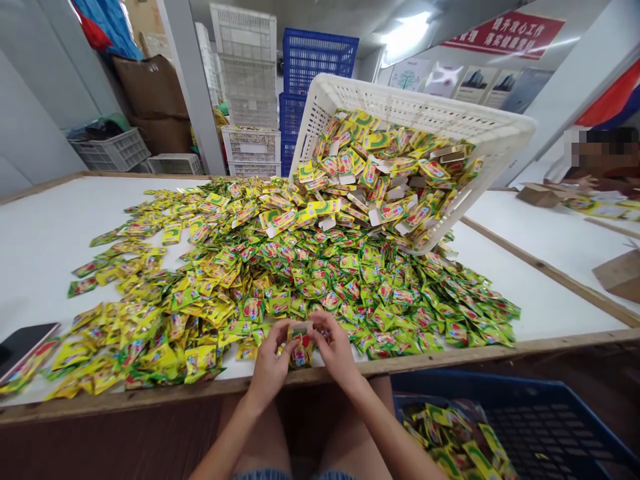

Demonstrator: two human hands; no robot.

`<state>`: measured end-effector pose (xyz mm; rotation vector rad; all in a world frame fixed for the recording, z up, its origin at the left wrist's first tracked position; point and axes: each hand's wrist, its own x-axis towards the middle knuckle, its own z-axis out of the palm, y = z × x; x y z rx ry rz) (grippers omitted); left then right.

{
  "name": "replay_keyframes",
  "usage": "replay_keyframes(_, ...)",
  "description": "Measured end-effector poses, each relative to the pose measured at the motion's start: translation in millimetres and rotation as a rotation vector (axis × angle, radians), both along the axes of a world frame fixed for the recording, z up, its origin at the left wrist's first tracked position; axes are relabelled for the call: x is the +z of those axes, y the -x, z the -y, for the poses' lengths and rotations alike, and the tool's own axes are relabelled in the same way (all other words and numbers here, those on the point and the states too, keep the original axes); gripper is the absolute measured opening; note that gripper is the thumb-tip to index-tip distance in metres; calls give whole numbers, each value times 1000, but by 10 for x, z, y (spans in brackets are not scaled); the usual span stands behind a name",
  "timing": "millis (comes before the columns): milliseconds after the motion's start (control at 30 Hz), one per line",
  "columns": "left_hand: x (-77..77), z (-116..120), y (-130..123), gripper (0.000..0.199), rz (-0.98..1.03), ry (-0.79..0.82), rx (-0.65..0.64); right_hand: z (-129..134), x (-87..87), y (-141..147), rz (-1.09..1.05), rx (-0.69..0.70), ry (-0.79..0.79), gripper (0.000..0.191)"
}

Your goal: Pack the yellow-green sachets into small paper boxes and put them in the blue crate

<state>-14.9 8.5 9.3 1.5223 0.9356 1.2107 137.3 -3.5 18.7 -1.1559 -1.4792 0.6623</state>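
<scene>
Close to the table's front edge, my left hand [275,357] and my right hand [333,347] pinch a small printed carton [300,350] from both sides. A pale flap shows at its top, between my fingertips. Whether anything is inside it cannot be seen. Just beyond my hands lies a wide heap of small sealed sachets, with green sachets [400,297] in the middle and right and yellow sachets [150,340] toward the left. A white plastic crate [480,127] is tipped on its side at the back, and small cartons [370,167] spill from it onto the heap.
A phone [25,347] lies at the table's left edge. Below the front edge at right stands a blue crate [545,427] with filled cartons or packs [460,440]. Stacked white crates [247,73] and blue crates [317,60] rise behind. Another person [605,157] sits at far right.
</scene>
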Motion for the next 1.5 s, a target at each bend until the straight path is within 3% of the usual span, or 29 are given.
replay_keyframes(167, 100, 9, 45, 16, -69, -34, -36, 66, 98, 4, 68, 82, -26, 11)
replay_keyframes(600, 171, -27, -21, 14, -129, 14, 101, 44, 121, 99, 94, -60, 67, 12)
replay_keyframes(967, 10, -21, 119, 13, -145, -97, 4, 143, -71, 85, -2, -44, -3, 9)
replay_keyframes(1133, -50, 58, 52, 26, -155, -63, 4, 230, -76, 170, -47, -89, -37, 9)
replay_keyframes(1233, -56, 115, -28, 37, -93, -65, -12, 369, 9, 153, -34, -164, -86, 12)
replay_keyframes(1300, -31, 113, -60, 54, -64, -94, -63, 515, 139, -37, 25, -258, -109, 15)
replay_keyframes(1367, -7, 71, -60, 62, -73, -109, -80, 711, 300, -424, 139, -372, -83, 17)
replay_keyframes(1400, -2, 41, -51, 59, -96, -98, -56, 822, 372, -679, 219, -414, -36, 17)
replay_keyframes(1500, -31, -37, -24, 35, -180, -10, 64, 1131, 484, -1500, 524, -410, 318, 18)
